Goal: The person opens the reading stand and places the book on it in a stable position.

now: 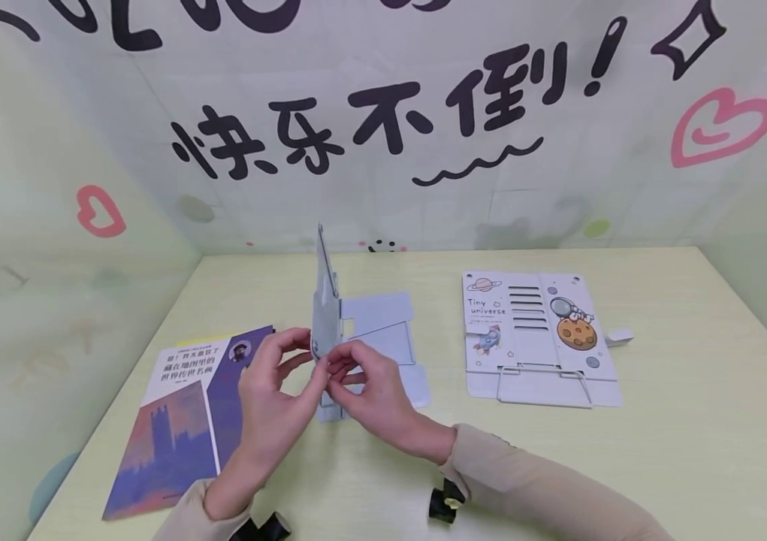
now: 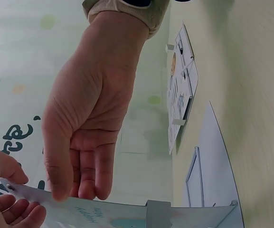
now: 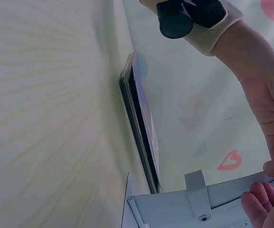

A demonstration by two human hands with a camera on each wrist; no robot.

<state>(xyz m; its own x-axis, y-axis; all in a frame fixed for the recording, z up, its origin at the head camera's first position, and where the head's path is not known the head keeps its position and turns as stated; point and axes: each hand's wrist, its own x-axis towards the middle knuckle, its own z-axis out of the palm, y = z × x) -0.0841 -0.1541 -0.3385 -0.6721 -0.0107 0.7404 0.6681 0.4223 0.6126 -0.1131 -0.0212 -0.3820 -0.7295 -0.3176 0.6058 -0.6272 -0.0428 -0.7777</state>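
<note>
A pale blue folding book stand (image 1: 326,300) has one panel raised, almost edge-on in the head view, while its base (image 1: 383,342) lies flat on the table. My left hand (image 1: 276,398) holds the panel's near edge between thumb and fingers. Close against it, my right hand (image 1: 376,391) has curled fingers and thumb at the same near edge. From the left wrist view, small lettering shows on the panel (image 2: 122,213), and a folded metal tab (image 2: 158,214) hooks over its side. The two hands partly hide the panel's lower part.
On the right stands a white book stand (image 1: 525,338) with space drawings and a wire front rest. Books (image 1: 180,428) lie stacked at the left, beside my left forearm. A printed curtain (image 1: 383,113) rises behind the table (image 1: 667,421).
</note>
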